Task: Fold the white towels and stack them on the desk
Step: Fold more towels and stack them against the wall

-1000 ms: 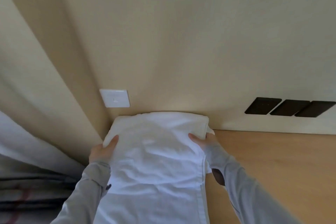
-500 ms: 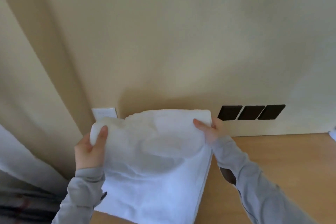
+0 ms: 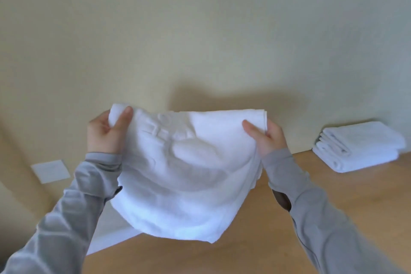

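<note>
The white towel (image 3: 189, 173), pinched at its top corners by the left grip (image 3: 104, 133) and right grip (image 3: 266, 138) with thumbs in front, is best kept level and taut so that edges meet squarely. It is held above the desk (image 3: 222, 256), soft, rumpled and faintly embossed; the folded stack (image 3: 360, 147) is seen at 3 o'clock.

bare desk (image 3: 333, 218) centre, towel stack (image 3: 360, 147) far right

Head view (single), forward-down, close over desk (image 3: 289, 240).
</note>
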